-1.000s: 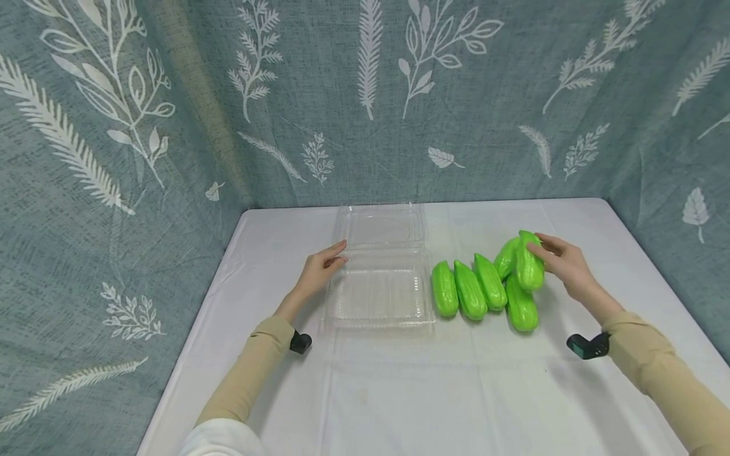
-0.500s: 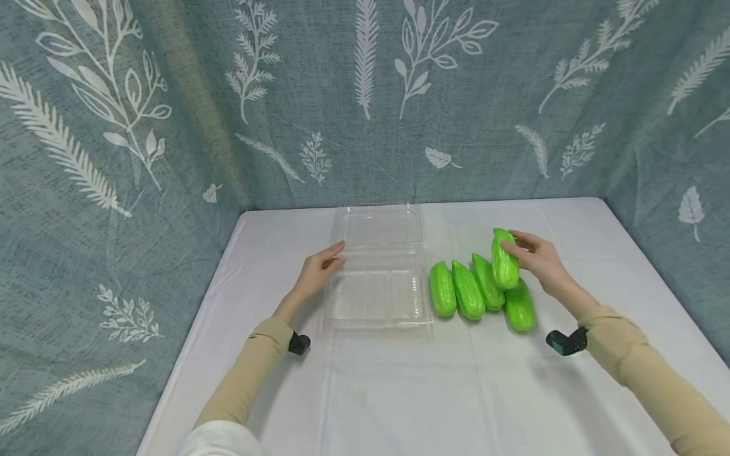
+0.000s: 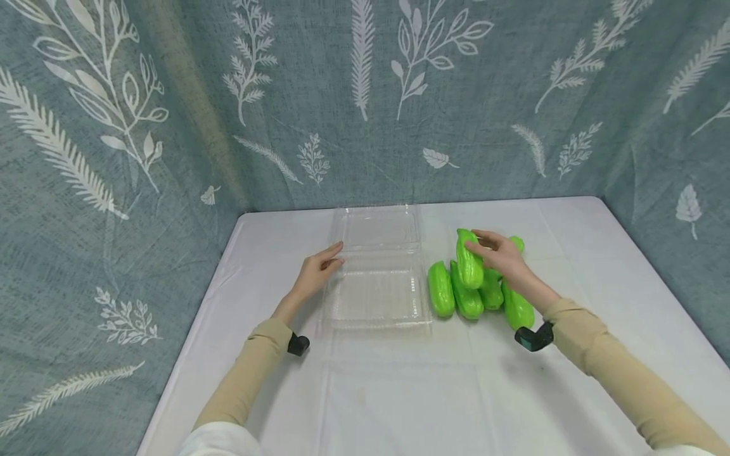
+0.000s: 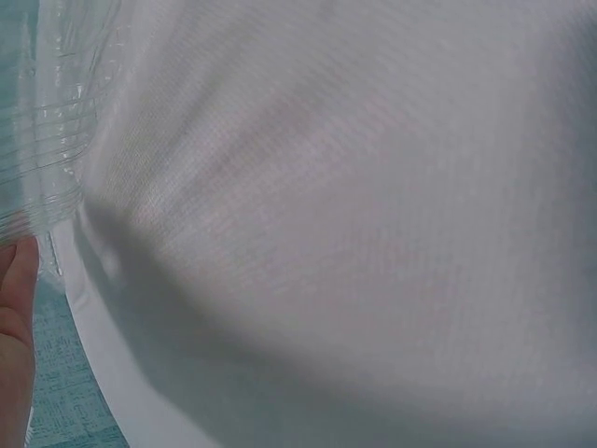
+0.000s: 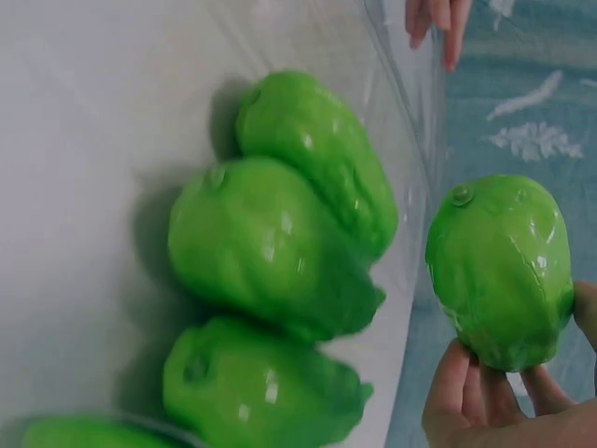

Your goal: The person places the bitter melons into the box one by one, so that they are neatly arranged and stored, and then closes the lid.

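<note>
My right hand (image 3: 502, 256) holds a glossy green gourd-like vegetable (image 3: 470, 259), long and lumpy with a pointed end, thumb on one side and fingers on the other. It is raised over the row of similar ones; the right wrist view shows its blunt end (image 5: 504, 266). Below it several more green vegetables (image 3: 441, 290) lie side by side on the white table, partly covered by the held one and my hand. At the left, my left hand (image 3: 315, 272) touches the side of a clear plastic clamshell box (image 3: 327, 297) near its hinge, thumb and forefinger extended and apart.
The clear box lies with its lid (image 3: 376, 226) folded back toward the curtain. A white cloth (image 3: 399, 392) covers the table. Blue-green curtains (image 3: 331, 82) with white leaf prints stand along the back and both sides.
My right hand has carried the green vegetable leftward, from the right end of the group to above its middle. The left hand stays at the box.
</note>
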### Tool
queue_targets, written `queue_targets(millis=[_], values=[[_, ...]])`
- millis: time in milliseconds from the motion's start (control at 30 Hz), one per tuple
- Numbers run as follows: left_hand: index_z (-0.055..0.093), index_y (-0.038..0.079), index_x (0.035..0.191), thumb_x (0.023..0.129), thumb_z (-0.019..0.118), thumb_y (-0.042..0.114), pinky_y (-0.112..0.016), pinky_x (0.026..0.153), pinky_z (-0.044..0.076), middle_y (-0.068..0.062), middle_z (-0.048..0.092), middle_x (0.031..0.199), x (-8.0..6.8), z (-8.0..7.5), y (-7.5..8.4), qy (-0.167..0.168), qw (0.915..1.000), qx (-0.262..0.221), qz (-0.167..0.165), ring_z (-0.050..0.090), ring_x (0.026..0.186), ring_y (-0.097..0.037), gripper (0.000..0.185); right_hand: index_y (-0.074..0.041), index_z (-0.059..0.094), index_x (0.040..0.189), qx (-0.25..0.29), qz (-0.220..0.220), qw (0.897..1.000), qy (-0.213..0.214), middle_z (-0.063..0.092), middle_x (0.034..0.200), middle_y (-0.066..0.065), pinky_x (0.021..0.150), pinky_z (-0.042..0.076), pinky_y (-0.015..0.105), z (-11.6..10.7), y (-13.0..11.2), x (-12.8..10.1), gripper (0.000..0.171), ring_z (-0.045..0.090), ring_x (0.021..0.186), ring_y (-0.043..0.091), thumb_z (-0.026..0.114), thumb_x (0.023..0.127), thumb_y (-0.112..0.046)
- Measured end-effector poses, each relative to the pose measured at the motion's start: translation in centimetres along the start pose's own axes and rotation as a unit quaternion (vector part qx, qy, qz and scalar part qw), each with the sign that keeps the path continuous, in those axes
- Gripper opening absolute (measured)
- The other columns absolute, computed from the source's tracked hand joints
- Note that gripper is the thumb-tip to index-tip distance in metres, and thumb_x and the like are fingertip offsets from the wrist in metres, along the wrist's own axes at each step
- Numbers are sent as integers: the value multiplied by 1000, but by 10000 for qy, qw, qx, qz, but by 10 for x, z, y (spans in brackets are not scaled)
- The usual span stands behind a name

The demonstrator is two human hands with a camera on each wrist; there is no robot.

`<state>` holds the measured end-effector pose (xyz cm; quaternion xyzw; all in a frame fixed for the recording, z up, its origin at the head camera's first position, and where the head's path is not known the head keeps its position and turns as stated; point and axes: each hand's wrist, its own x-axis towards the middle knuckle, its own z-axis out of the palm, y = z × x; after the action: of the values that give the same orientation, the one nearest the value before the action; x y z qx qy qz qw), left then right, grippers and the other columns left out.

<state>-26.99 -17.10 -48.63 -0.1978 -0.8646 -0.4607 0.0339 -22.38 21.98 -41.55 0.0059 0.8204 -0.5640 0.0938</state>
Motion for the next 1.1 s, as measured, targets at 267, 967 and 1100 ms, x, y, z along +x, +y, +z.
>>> queue_targets(millis=[267, 967, 1100], values=[[48, -1, 136, 96, 57, 13, -44, 102, 46, -15, 45, 144, 0, 1, 1, -23, 10000, -12, -76, 50, 128, -32, 44, -7, 31, 148, 211, 30, 9996, -179, 32, 151, 22, 103, 44, 48, 23, -3, 10, 66, 36, 136, 37, 56, 95, -36], [48, -2, 136, 96, 56, 10, -43, 101, 46, -18, 45, 144, -1, -1, 4, 25, 10000, 42, 14, 51, 126, -33, 43, -7, 37, 145, 721, -13, 9959, -545, 41, 145, 20, 99, 48, 45, 78, -17, 17, 59, 44, 131, 35, 58, 95, -29], [48, -4, 136, 95, 56, 10, -44, 100, 47, -19, 45, 143, 0, 1, 3, 17, 10000, -20, 68, 53, 123, -34, 43, -6, 37, 145, 760, -37, 9950, -644, 43, 144, 22, 100, 49, 45, 88, -13, 20, 58, 44, 131, 35, 59, 95, -26]])
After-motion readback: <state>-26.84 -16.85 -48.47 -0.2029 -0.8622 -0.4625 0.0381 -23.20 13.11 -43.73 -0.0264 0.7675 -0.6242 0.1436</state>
